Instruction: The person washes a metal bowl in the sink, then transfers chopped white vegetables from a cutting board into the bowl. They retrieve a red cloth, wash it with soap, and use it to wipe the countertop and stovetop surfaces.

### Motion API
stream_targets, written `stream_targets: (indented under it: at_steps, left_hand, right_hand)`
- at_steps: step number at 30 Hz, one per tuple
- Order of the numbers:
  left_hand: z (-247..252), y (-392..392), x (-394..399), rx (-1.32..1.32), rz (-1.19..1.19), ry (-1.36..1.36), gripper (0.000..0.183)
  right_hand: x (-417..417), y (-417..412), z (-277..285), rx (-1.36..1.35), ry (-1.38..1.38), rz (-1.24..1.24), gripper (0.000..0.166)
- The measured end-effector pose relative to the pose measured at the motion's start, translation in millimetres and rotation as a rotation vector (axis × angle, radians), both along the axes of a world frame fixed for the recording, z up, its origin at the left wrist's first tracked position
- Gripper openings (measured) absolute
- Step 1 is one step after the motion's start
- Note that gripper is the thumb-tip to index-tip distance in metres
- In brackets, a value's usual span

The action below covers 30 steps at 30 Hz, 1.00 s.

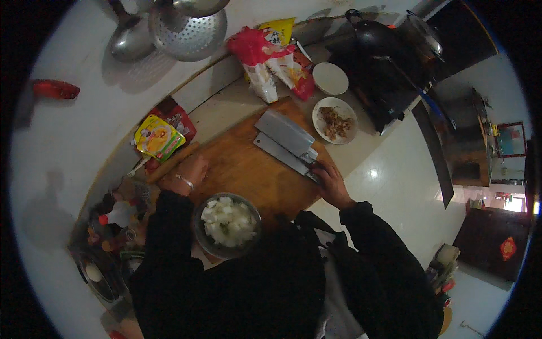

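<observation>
A wooden cutting board (237, 169) lies before me, with two metal cleavers side by side on it. My right hand (332, 182) is closed around the handle end of the lower cleaver (279, 154), close beside the handle of the upper cleaver (283, 129). At the board's left side rests my left hand (186, 173), a band on its wrist; its fingers are blurred and partly hidden. Near my body a metal bowl (258, 212) holds white chunks of food (226, 220). A white dish (316, 116) with brown cooked pieces (335, 123) stands past the board's upper right edge.
Beyond the dish are a white bowl (330, 78) and a dark stove (377, 63) with a wok. Food packets (271, 63) lie behind the board, a yellow packet (160, 137) at its left. Bottles (120, 214) crowd the lower left. A skimmer (190, 34) and a ladle (131, 42) hang above.
</observation>
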<state>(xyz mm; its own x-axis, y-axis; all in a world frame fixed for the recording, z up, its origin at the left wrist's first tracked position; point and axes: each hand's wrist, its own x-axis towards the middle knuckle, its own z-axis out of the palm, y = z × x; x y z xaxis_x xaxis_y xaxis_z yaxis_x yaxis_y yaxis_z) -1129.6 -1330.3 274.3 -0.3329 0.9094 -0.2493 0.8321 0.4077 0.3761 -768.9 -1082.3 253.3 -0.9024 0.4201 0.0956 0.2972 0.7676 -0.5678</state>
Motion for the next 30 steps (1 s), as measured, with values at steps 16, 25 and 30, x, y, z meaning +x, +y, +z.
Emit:
stream_targets:
  at_steps: [16,25,30]
  left_hand:
    - [47.0,-47.2,108.8,0.241,0.449,-0.156,0.027]
    - [73.0,-66.8,184.4,0.2,0.414,-0.052,0.031]
    - [81.1,-83.1,217.5,0.141,0.519,0.003,0.03]
  right_hand:
    - [-3.9,40.2,-16.9,-0.314,0.088,-0.358,0.03]
    - [5.3,122.8,-83.5,-0.261,0.041,0.017,0.017]
    - [-16.0,111.7,-58.9,-0.279,-0.145,-0.097,0.016]
